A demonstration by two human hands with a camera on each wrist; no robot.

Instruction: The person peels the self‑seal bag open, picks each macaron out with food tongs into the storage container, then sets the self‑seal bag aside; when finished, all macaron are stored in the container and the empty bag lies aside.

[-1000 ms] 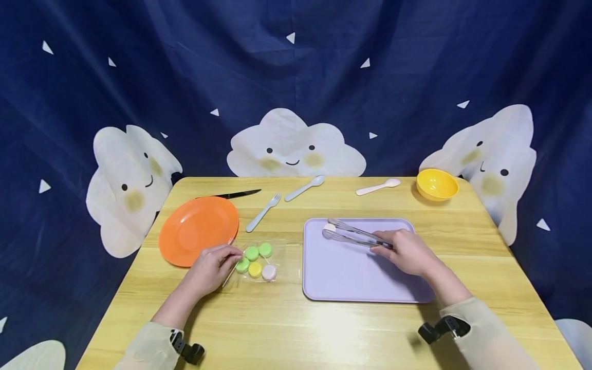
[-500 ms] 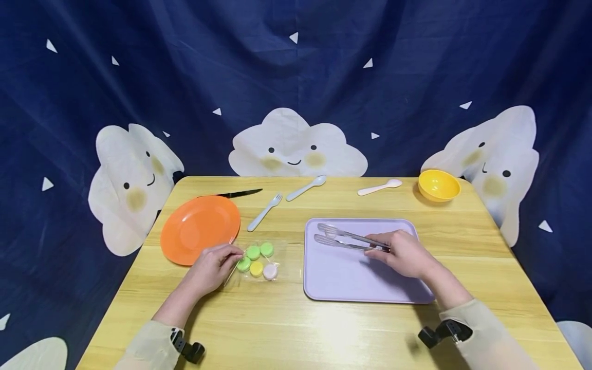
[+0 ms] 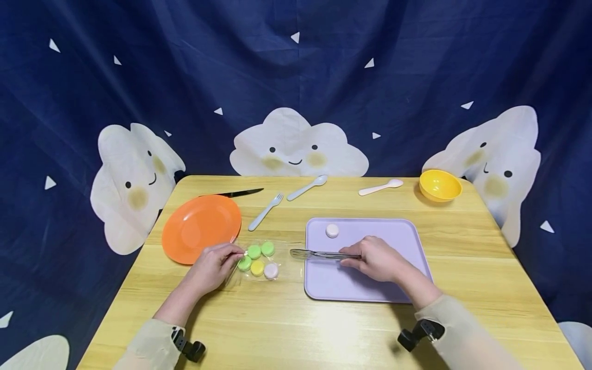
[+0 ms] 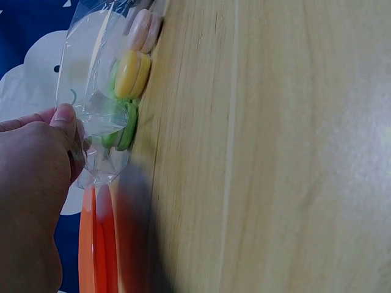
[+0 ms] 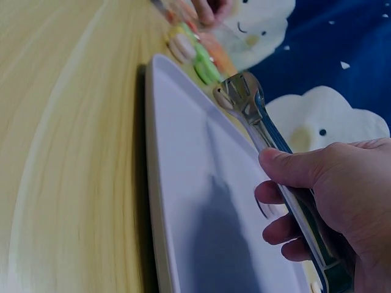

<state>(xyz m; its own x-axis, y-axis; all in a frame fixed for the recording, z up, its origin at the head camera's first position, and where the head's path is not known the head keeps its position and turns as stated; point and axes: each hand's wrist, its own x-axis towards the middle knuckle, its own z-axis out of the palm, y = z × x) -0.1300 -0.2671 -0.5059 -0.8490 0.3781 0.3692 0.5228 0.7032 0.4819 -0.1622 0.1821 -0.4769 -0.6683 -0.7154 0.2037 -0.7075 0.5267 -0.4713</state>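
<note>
My left hand (image 3: 214,265) pinches the edge of a clear plastic bag (image 4: 104,116) lying on the table. In the bag are several green macarons (image 3: 267,248), one yellow macaron (image 3: 257,267) and one pale pink macaron (image 3: 271,271). Over the lilac tray (image 3: 319,293), my right hand (image 3: 378,259) grips metal tongs (image 3: 324,254). Their arms are pressed close together with nothing between the tips, which point left past the tray's edge toward the bag. A single pale pink macaron (image 3: 332,230) sits near the tray's back left corner, behind the tongs.
An orange plate (image 3: 201,226) lies left of the bag, partly over a black knife (image 3: 242,193). Along the back are a blue-grey fork (image 3: 265,213), a blue-grey spoon (image 3: 307,188), a pale pink spoon (image 3: 381,187) and a yellow bowl (image 3: 440,186).
The tongs let go of the pale pink macaron, which stays on the tray. My right hand then moved left and nearer with the tongs, whose arms came together. My left hand stayed put.
</note>
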